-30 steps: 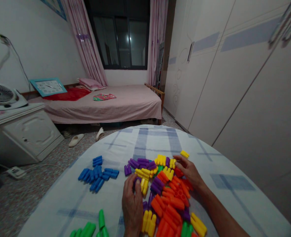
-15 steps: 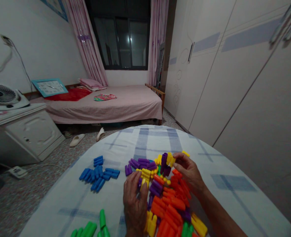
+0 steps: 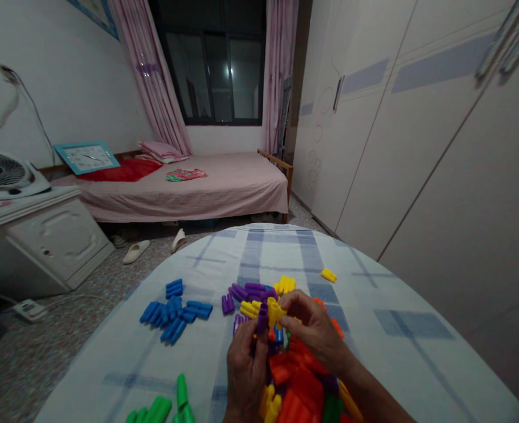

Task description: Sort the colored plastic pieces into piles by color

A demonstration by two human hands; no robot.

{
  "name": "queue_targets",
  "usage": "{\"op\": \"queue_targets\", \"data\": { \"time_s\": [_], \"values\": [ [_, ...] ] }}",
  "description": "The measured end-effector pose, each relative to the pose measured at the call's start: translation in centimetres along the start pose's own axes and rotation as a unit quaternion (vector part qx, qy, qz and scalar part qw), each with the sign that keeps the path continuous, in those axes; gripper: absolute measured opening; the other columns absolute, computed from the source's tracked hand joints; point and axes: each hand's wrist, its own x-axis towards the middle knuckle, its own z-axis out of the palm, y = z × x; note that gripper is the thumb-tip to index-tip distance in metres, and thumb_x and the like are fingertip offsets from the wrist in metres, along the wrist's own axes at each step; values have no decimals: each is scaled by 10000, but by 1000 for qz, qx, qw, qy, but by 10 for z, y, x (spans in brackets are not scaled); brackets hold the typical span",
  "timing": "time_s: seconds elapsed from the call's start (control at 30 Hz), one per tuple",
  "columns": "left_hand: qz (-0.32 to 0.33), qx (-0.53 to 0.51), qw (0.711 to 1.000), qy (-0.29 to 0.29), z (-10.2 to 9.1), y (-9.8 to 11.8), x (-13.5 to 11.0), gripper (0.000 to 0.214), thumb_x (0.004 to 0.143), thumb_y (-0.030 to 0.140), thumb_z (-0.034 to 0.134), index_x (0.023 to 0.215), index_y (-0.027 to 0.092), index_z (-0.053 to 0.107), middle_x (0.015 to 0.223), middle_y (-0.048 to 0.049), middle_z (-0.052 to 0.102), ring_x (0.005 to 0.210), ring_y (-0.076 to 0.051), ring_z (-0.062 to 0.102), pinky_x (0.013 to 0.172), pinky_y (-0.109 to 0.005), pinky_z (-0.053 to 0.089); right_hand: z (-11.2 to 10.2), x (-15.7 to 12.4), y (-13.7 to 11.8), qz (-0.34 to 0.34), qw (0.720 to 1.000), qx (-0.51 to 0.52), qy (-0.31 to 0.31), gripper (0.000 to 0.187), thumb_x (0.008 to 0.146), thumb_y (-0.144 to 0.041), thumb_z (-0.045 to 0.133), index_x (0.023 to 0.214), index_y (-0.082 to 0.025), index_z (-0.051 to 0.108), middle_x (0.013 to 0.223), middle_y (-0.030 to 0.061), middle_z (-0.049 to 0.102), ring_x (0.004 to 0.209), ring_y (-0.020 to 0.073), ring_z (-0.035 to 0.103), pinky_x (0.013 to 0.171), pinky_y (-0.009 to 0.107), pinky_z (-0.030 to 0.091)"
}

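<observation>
My left hand [image 3: 247, 367] is closed, its thumb and fingertips around the lower end of an upright purple plastic tube piece [image 3: 263, 317]. My right hand [image 3: 318, 329] pinches a yellow plastic tube piece [image 3: 275, 311] right beside the purple one. Whether the two pieces are joined I cannot tell. Under and between my hands lies a heap of orange tube pieces [image 3: 301, 385], partly covered by the right hand and forearm. Yellow pieces [image 3: 271, 405] lie by the left wrist. Just beyond the hands are more purple pieces [image 3: 253, 291] and yellow pieces [image 3: 286, 284].
Blue pieces [image 3: 171, 314] form a group at left, with green pieces [image 3: 157, 410] at the near left edge. One yellow piece [image 3: 328, 275] lies apart at the back right. The round table [image 3: 418, 364] has a checked cloth; a bed [image 3: 206, 194] and wardrobe [image 3: 444, 194] stand beyond.
My right hand has moved left and nearer, bringing the purple and yellow pieces to my left hand. My left hand has left a yellow piece and now grips the purple one.
</observation>
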Motion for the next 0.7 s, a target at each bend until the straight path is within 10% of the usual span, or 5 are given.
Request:
{"op": "queue_targets", "data": {
  "time_s": [0.33,0.57,0.7],
  "values": [
    [-41,67,984,163,-8,-18,-2,297,859,447,493,954,186,596,895,-58,613,861,-191,587,774,-287,473,-91,25,16,14,939,-142,312,338,650,-455,679,852,-197,597,810,39,624,737,180,588,686,319,497],
    [-136,56,964,220,-15,-20,8,401,857,497,416,1036,168,558,1004,-80,594,980,-232,555,865,-353,434,-104,22,36,-36,892,-363,267,277,768,-376,530,962,-195,606,1036,85,619,961,224,580,847,396,480],
    [-214,25,956,197,-17,-19,10,414,831,526,405,978,177,572,898,-60,617,861,-229,571,762,-336,437,-79,18,21,-53,895,-426,120,224,789,-294,527,984,-213,602,1040,62,626,1014,210,561,907,381,430]
  ]
}}
